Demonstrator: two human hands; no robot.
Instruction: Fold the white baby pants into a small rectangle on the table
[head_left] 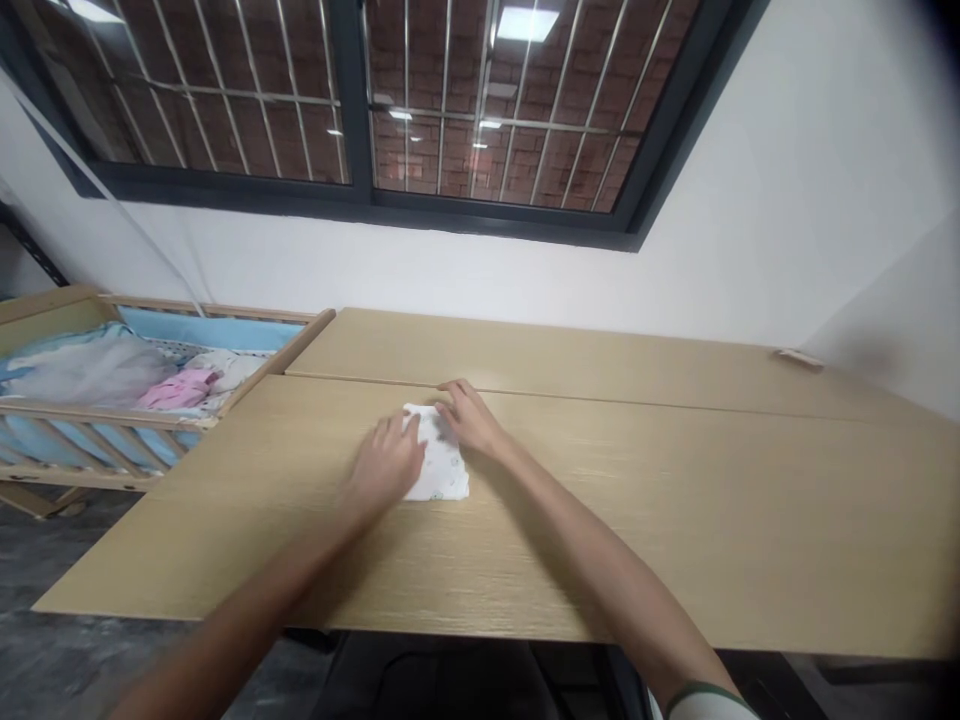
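Note:
A small white folded cloth (441, 468) with a faint print lies flat on the wooden table (675, 510). My left hand (384, 462) rests over its left edge, palm down, fingers a little apart; motion smears it slightly. At the cloth's upper right corner is my right hand (469, 418), its fingers stretched out and the thumb side touching the fabric. Neither hand has visibly closed around the cloth. The part under my left hand is hidden.
A wooden crib (255, 385) with blue lining stands left of the table, holding a pink cloth (178, 388) and white netting (97, 368). A small flat object (799, 357) lies by the wall at the far right. A barred window (360, 100) is above.

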